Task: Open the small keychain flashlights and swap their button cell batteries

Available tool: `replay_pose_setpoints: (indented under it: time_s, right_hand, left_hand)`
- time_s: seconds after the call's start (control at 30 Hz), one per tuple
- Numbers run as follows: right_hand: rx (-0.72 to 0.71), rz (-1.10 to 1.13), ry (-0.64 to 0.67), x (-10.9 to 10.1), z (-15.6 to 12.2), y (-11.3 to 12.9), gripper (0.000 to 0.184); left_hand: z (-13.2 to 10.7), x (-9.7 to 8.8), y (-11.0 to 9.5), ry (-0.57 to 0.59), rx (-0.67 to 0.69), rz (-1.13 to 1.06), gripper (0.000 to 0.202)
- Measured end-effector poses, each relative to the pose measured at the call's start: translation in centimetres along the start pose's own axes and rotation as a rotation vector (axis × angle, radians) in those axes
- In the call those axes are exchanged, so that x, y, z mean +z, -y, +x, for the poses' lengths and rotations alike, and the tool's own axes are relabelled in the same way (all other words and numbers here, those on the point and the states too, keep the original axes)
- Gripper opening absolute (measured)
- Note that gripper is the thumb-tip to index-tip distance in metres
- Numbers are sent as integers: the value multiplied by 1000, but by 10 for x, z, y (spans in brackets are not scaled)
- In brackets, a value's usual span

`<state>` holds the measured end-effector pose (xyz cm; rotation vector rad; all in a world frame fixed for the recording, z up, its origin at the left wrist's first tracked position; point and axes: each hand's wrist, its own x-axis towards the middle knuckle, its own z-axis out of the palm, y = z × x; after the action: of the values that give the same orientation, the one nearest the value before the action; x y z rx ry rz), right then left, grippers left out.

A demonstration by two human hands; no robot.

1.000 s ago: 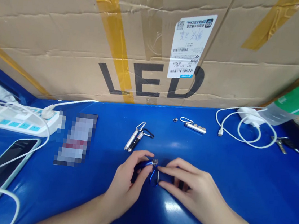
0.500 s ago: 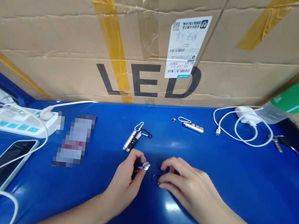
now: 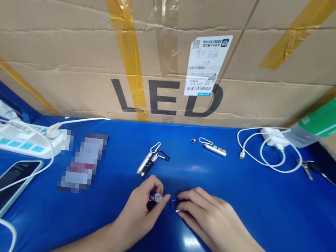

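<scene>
My left hand [image 3: 143,204] is closed round a small blue mini flashlight [image 3: 156,198], its silvery end pointing to the right. Across a narrow gap, my right hand [image 3: 209,213] pinches a blue carabiner clip [image 3: 173,204], with a pale bit of metal at the fingertips; the fingers hide the rest. Beyond my left hand lie a silver mini flashlight [image 3: 144,162] and a black one [image 3: 150,165], side by side with their clips. Farther right is another silver flashlight tube [image 3: 214,149] with several small button cells [image 3: 219,149] along it, and a small metal cap [image 3: 193,140] beside its clip.
A large cardboard box [image 3: 82,50] stands along the back. At left are a power strip [image 3: 21,145], a phone [image 3: 0,195] and a blurred-out flat item [image 3: 82,162]. At right are a white charger with cable [image 3: 273,137], keys [image 3: 306,169] and a green-labelled bottle [image 3: 331,117].
My right hand's fingers have drawn closer together round the blue clip. The left thumb has straightened out toward the right beside the flashlight's end. The view has tilted up slightly.
</scene>
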<state>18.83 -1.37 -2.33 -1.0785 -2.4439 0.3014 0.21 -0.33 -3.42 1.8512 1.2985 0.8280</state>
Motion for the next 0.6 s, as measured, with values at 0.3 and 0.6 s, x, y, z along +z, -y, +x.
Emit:
replay_pose_setpoints:
  time_s: [0.3,0.6]
  right_hand:
    - [48,141,22,-2,2,-2,14]
    - [20,191,-55,4,2,6,16]
  left_hand:
    - [0,-1,0,86,46,-6,20]
    - [-4,-1,4,182,122,-119,18]
